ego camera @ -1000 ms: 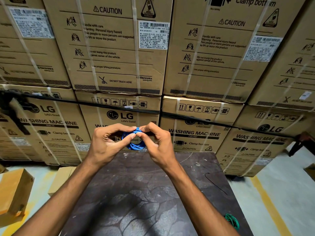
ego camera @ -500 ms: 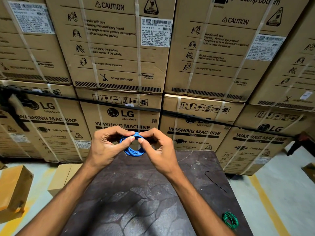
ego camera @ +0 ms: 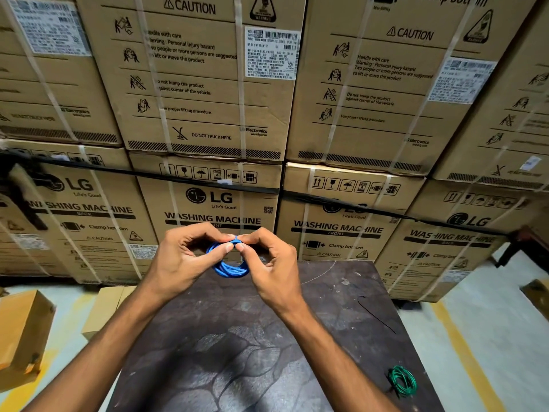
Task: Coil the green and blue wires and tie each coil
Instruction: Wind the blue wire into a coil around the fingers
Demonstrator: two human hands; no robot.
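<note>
**Blue coil pinched between both hands above the table**

The left hand (ego camera: 181, 260) and the right hand (ego camera: 267, 263) meet above the far part of a dark table (ego camera: 237, 352), each with thumb and forefinger curled onto the top of a small blue wire coil (ego camera: 230, 267). The fingertips of the two hands almost touch at the coil's upper edge, and the loops hang below them as a tidy ring, clear of the tabletop. Whether a tie is already wound round the blue loops is hard to tell, since the fingers cover that spot.

The green wire coil (ego camera: 402, 380) lies flat on the table near its right front corner, well apart from both hands. A thin black wire (ego camera: 375, 315) lies loose on the right side of the table, between the green coil and the table's far edge.

Behind the table rises a wall of stacked cardboard boxes (ego camera: 208, 84) printed with washing machine labels and bound with pale straps. To the left, lower down, a small brown box (ego camera: 23, 331) sits on the floor beside yellow floor markings (ego camera: 469, 352).
</note>
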